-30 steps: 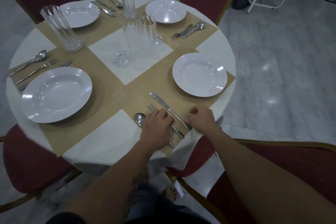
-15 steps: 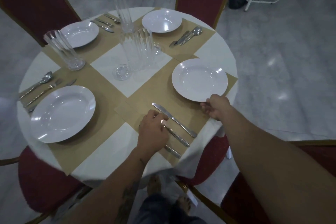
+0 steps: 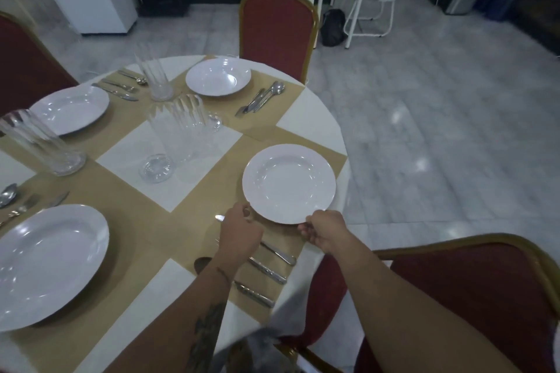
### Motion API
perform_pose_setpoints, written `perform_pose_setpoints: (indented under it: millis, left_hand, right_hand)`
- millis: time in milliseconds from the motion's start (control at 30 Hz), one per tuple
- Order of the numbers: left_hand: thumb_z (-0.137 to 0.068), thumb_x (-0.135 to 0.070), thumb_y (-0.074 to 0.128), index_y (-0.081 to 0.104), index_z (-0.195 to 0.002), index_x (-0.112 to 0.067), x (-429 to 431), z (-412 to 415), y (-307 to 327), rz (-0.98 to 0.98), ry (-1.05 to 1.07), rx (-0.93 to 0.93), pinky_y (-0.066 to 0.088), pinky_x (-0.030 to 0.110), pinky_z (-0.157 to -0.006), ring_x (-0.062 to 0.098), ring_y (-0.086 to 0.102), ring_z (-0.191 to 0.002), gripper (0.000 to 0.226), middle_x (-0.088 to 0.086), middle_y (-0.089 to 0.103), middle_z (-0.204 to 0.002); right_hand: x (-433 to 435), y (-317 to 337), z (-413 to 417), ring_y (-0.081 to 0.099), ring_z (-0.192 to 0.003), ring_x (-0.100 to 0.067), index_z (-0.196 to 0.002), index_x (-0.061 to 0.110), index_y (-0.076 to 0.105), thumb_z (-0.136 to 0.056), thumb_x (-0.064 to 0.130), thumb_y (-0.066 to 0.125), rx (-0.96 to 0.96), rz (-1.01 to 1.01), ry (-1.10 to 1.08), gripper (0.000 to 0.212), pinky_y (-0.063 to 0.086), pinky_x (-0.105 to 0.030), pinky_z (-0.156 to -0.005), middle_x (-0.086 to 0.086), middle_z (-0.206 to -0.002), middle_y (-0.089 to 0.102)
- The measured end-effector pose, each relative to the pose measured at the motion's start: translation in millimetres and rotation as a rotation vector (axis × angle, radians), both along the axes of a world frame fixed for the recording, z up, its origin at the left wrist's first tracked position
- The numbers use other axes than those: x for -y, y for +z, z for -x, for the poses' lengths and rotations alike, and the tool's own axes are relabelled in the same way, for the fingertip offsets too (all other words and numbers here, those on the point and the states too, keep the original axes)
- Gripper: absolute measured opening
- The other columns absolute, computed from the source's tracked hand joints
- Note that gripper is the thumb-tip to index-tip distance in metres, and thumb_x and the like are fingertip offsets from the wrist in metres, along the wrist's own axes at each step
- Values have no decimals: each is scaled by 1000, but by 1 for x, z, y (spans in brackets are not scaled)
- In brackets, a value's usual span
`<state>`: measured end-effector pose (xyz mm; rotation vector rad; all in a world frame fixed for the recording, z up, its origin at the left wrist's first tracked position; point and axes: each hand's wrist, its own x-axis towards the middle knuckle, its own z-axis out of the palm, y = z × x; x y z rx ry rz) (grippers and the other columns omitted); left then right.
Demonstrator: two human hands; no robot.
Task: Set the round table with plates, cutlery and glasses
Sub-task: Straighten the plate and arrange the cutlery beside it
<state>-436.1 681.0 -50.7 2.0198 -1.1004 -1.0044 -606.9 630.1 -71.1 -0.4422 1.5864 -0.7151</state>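
Both hands grip the near rim of the plate (image 3: 289, 183), which sits on a tan mat (image 3: 212, 191) at the right edge of the round table (image 3: 315, 118): the left hand (image 3: 241, 235) pinches the rim at its left, the right hand (image 3: 322, 233) pinches it at its right. Just beside the plate, partly under the left wrist, lie a knife (image 3: 277, 253), a fork (image 3: 268, 270) and a spoon (image 3: 253, 294). Three more plates lie around the table, and tall glasses (image 3: 181, 130) stand grouped in the middle.
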Motion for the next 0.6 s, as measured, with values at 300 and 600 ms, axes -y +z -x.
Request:
perform_pose_setpoints:
  millis: [300, 600]
  left_hand:
    - [-86, -7, 49, 53, -132, -15, 2, 1, 11, -7, 9, -19, 51, 39, -94, 22, 58, -105, 46, 4, 59, -123]
    - [-79, -10, 58, 59, -119, -22, -13, -18, 28, -5, 60, -37, 55, 39, -87, 20, 62, -98, 42, -2, 60, -112]
  right_hand:
    - [-6, 17, 18, 62, -62, -26, -98, -5, 58, -88, 1, 46, -103, -9, 121, 16, 48, -27, -52, -21, -78, 64]
    - [-12, 26, 18, 54, -41, -21, -74, 4, 56, -84, 8, 46, -248, -50, 319, 15, 39, -19, -40, -11, -53, 56]
